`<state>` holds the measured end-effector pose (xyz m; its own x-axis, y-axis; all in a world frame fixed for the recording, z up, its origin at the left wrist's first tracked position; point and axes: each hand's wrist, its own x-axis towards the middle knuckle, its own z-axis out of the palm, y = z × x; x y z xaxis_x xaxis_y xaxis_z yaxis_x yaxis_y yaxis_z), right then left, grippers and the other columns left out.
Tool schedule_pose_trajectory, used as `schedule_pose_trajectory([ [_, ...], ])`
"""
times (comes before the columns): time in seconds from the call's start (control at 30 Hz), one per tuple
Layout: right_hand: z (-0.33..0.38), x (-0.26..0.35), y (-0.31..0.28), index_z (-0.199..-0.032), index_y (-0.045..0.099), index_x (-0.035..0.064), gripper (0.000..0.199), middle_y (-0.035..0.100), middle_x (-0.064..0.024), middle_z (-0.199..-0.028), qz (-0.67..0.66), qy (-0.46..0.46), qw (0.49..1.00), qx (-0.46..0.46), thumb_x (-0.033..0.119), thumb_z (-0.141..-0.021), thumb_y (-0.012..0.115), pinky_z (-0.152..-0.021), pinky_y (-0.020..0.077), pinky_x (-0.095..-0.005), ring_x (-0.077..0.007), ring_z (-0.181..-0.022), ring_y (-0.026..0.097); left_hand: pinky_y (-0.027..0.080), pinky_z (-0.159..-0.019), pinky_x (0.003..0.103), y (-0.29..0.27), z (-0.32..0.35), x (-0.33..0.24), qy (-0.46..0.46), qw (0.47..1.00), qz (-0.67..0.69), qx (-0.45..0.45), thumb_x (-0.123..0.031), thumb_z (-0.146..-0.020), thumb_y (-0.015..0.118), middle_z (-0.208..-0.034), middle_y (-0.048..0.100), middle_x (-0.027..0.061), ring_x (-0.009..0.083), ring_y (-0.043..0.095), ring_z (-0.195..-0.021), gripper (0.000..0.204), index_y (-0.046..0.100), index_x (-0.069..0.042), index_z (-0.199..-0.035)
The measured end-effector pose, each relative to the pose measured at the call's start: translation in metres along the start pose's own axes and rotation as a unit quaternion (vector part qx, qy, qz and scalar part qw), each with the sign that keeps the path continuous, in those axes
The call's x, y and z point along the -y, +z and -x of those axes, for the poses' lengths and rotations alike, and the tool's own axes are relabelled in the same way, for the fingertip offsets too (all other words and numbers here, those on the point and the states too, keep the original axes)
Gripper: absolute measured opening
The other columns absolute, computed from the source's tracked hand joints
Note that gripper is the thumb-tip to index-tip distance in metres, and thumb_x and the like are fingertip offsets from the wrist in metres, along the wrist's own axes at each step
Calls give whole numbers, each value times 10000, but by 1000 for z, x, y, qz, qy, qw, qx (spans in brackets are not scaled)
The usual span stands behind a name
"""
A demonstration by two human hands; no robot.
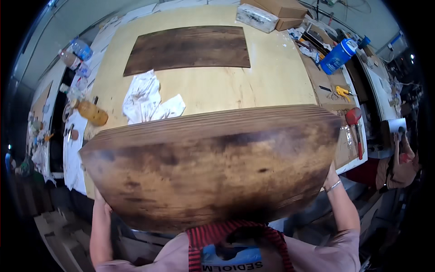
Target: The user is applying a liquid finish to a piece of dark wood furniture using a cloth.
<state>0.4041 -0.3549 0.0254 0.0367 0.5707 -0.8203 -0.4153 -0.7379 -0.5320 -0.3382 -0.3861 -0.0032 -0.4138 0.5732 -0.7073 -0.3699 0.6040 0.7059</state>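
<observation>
A thick stack of dark brown stained wooden boards [213, 172] spans the space in front of my body, over the near edge of the table. Its layered edges face away from me, and the top board is mottled brown. My left hand [103, 201] grips the stack's left end and my right hand [331, 176] its right end; most fingers are hidden by the boards. Beyond the stack, a crumpled, stained white cloth [144, 94] lies on the pale tabletop [276, 86]. Farther back, a single dark brown board [188, 49] lies flat.
Left of the table stand a bottle of amber liquid [93, 112] and clear plastic bottles [81, 49]. On the right are a blue bottle [337, 56], a yellow air blow gun [343, 92] and a red mallet [353, 116]. Cardboard boxes [283, 8] sit at the back; another person [398, 170] is at far right.
</observation>
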Motion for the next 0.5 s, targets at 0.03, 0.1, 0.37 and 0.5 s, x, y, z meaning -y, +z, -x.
schedule_pose_trajectory([
  [0.03, -1, -1, 1, -1345, 516, 6, 648, 624, -140, -1254, 6, 15, 1000, 6, 545, -1010, 385, -917, 550, -410, -254, -1117, 630, 559, -823, 479, -1, 8, 3, -19, 1000, -5, 0, -651, -918, 462, -1278, 605, 159, 313, 644, -1038, 759, 522, -46, -1372],
  [0.1, -3, -3, 7, -1344, 518, 8, 646, 625, -139, -1252, 18, 37, 999, 14, 545, -1009, 388, -913, 552, -412, -255, -1116, 631, 560, -818, 480, -4, 19, 13, -57, 998, -8, 4, -654, -917, 460, -1279, 603, 160, 315, 644, -1035, 760, 523, -47, -1371],
  [0.37, -19, -37, 13, -1424, 466, 71, 748, 569, -152, -1347, -8, 45, 997, 65, 652, -956, 420, -960, 514, -469, -295, -1164, 595, 532, -912, 514, 6, 73, 46, -161, 986, 10, 45, -711, -910, 421, -1347, 563, 169, 335, 599, -1143, 824, 484, -62, -1415],
  [0.5, -12, -45, 19, -1446, 440, 78, 804, 532, -148, -1393, -11, -2, 995, 95, 694, -930, 440, -992, 490, -455, -297, -1200, 565, 503, -965, 519, 2, 78, 57, -146, 982, 17, 116, -770, -903, 376, -1434, 494, 169, 331, 556, -1227, 897, 421, -76, -1468],
])
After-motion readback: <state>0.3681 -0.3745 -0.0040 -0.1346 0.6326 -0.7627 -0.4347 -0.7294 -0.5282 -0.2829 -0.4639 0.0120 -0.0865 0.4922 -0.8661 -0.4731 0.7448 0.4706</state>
